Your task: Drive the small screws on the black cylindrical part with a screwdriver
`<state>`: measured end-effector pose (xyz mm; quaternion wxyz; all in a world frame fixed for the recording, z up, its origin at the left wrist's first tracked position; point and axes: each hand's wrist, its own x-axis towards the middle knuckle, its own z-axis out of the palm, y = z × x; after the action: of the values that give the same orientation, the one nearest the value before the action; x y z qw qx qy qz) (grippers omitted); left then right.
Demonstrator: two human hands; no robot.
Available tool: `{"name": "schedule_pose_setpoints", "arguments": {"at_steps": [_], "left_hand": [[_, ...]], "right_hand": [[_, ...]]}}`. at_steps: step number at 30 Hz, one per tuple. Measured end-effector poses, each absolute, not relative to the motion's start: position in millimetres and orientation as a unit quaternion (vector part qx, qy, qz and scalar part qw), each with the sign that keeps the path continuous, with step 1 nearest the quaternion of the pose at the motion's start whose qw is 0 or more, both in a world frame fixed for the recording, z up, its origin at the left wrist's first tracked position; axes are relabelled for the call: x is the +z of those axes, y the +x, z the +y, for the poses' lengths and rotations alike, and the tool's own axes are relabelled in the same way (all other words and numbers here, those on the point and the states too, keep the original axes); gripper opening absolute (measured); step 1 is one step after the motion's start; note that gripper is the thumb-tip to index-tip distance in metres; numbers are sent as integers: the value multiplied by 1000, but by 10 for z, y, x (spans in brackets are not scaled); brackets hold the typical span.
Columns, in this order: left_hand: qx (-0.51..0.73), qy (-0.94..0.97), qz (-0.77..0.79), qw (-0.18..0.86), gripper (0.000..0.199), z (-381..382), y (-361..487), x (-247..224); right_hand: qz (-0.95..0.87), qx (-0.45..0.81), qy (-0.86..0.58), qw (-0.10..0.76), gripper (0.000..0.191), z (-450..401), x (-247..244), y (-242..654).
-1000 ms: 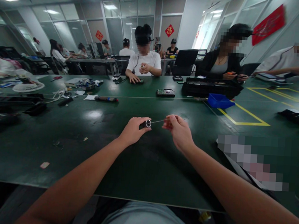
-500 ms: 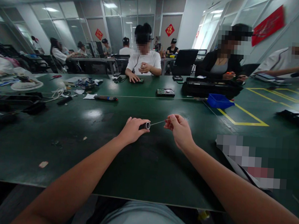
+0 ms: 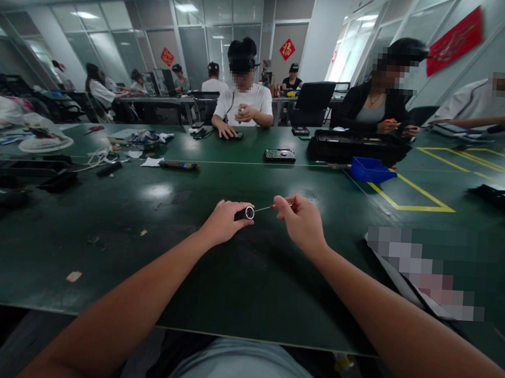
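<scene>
My left hand (image 3: 225, 221) is closed around a black cylinder (image 3: 245, 213), whose round end with a bright metal ring faces right. Between the thumb and fingers of my right hand (image 3: 304, 220) is a thin screwdriver (image 3: 265, 209) with a red handle and a slim metal shaft. Its tip points left and meets the ringed end of the cylinder; whether it sits inside the opening is too small to tell. Both hands are just above the green table (image 3: 229, 290). Most of the cylinder's body is hidden by my left fingers.
Farther back lie a hard drive (image 3: 280, 155), a pen-like dark tool (image 3: 179, 165), a blue bin (image 3: 372, 170) and a long black casing (image 3: 360, 147). A blurred flat item (image 3: 396, 277) is at right. Cables and parts crowd the left. A person (image 3: 244, 103) sits opposite.
My right fingers have shifted on the screwdriver, with the thumb now farther left and more of the red handle showing. The left hand and cylinder have hardly moved.
</scene>
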<state>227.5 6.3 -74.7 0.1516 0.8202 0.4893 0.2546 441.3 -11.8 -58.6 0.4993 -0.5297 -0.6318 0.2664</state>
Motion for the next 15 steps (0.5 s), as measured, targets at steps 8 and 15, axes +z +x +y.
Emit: {"name": "schedule_pose_setpoints", "arguments": {"at_steps": [8,15], "left_hand": [[257,815,492,168,38,59,2270,-767],[263,816,487,166,38,56,2267,-768]], "right_hand": [[-696,211,-479,491,16,-158,-595,4421],[-696,193,-531,443,38,-138,-562,4435]]}}
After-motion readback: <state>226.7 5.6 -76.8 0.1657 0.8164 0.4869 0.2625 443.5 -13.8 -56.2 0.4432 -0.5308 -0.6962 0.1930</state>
